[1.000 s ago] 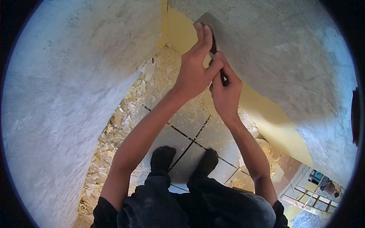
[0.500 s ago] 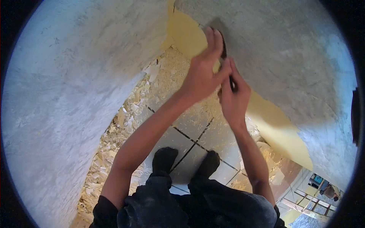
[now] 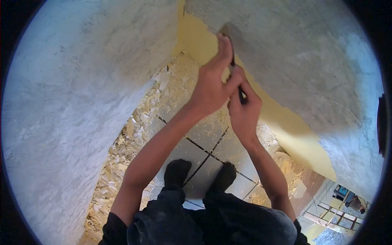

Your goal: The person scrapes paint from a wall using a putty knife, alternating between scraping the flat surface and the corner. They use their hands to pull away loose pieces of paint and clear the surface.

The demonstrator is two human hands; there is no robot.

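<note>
A scraper with a dark blade edge and black handle leans against the right wall, along the border between grey coating and bare yellow surface. My right hand is closed round its handle. Held straight and close together, the fingers of my left hand press along the blade, while its thumb reaches across to my right hand. Part of the blade is hidden behind the left fingers. The grey coating spreads up and right from the scraper.
Another grey wall rises at the left, meeting the right one in a corner. Pale flakes pile along its foot and scatter over the tiled floor around my feet. A person is far off at lower right, near a wooden frame.
Both hands and the scraper have shifted slightly left and down in view. More of the yellow strip to the right of the hands now shows.
</note>
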